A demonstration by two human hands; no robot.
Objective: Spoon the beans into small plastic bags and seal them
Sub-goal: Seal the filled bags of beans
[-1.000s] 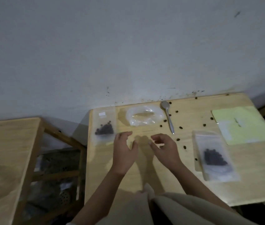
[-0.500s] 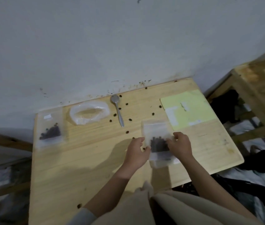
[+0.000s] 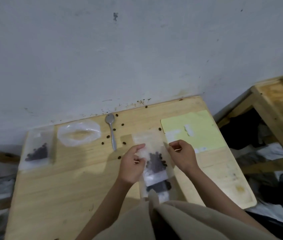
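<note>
Small plastic bag (image 3: 152, 153) of dark beans held up over the table's near edge, mouth toward the wall, likely so the load sinks away from the strip to be sealed. Left hand (image 3: 133, 166) pinching its left side with curled fingers; right hand (image 3: 183, 155) curled at its right side, hold unclear. Another filled bag (image 3: 37, 148) parked at the far left corner. Metal spoon (image 3: 111, 129) lying idle near the far edge among loose beans (image 3: 123, 143). Table (image 3: 67, 187) of pale wood.

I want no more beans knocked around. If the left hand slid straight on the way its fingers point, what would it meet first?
Probably the bag of beans the left hand already pinches; beyond it, the right hand. Depth is uncertain.
</note>
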